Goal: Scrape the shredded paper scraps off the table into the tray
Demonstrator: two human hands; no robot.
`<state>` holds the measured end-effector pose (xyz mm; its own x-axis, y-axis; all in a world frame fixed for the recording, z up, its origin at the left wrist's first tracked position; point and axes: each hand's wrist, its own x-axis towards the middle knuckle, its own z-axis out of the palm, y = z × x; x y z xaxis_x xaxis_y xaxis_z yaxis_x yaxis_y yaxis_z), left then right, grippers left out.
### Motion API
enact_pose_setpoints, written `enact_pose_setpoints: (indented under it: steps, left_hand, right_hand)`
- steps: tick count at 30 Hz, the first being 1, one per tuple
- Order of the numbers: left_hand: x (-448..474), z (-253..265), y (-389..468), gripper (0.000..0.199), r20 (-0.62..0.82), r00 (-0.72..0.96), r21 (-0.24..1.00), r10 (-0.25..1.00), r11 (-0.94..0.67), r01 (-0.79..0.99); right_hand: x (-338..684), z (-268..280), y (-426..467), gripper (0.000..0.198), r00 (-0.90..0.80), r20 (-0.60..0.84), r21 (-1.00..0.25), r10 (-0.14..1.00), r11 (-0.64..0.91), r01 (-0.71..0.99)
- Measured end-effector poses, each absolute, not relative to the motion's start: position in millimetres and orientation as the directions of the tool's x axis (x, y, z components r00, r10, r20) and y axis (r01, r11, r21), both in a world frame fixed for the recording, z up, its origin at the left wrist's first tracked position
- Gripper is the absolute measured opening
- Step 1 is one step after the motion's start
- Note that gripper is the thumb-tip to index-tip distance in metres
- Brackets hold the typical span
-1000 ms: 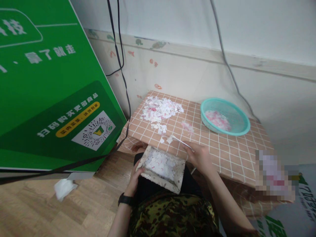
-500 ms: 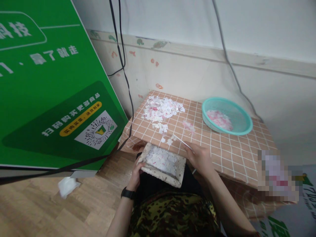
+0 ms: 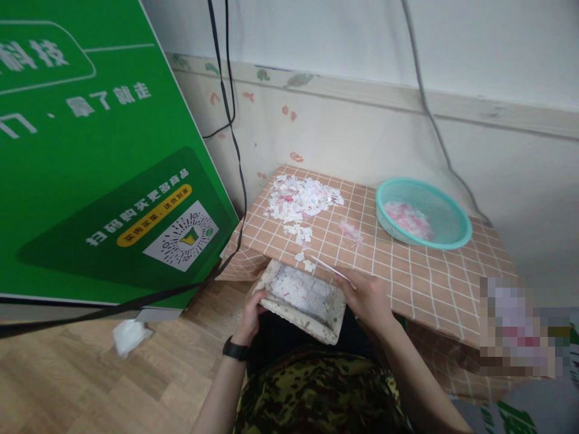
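My left hand (image 3: pixel 249 316) grips the left side of a shallow, speckled off-white box (image 3: pixel 296 310), its fingers around the rim. The box is tilted against the table's front edge, above my lap. Inside it lie many small white paper-like scraps (image 3: pixel 298 292), some with red marks. My right hand (image 3: pixel 368 298) is closed on a thin white stick-like tool (image 3: pixel 332 268). The tool's tip is close to a few loose scraps (image 3: pixel 309 265) at the table edge. Farther back on the table spreads a pile of white and pink scraps (image 3: pixel 301 196).
A turquoise basket (image 3: pixel 423 232) holding pink and white bits stands on the checked tablecloth (image 3: pixel 407 277). Pink fluff (image 3: pixel 350 232) lies left of it. Black cables (image 3: pixel 239 175) hang beside a green panel (image 3: pixel 113 163). A white bag (image 3: pixel 130 337) is on the floor.
My right hand has drawn the tool's tip toward the table's front edge, nearer the box. Fewer loose scraps show at that edge. The view has shifted slightly.
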<state>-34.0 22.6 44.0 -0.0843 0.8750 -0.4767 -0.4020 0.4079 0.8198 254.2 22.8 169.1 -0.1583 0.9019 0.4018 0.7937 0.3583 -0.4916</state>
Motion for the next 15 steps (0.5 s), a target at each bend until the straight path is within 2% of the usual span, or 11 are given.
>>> enact_pose_setpoints:
  steps: [4,7,11,15]
  left_hand:
    - [-35,46,24,0.037,-0.47,-0.083,0.825,0.879,0.403,-0.397]
    - [-35,48,25,0.041,-0.463,-0.083,0.827,0.883,0.397,-0.398]
    - [-36,52,27,0.051,-0.468,-0.088,0.827,0.879,0.401,-0.393]
    - [-35,54,27,0.051,-0.46,-0.09,0.834,0.883,0.395,-0.385]
  right_hand:
    - [251,176,18,0.027,-0.214,0.353,-0.565,0.911,0.39,0.727]
    - [253,175,19,0.025,-0.182,0.356,-0.587,0.916,0.371,0.719]
    - [256,166,27,0.024,-0.132,0.437,-0.508,0.89,0.365,0.78]
    - [254,160,38,0.025,-0.156,0.442,-0.456,0.883,0.371,0.809]
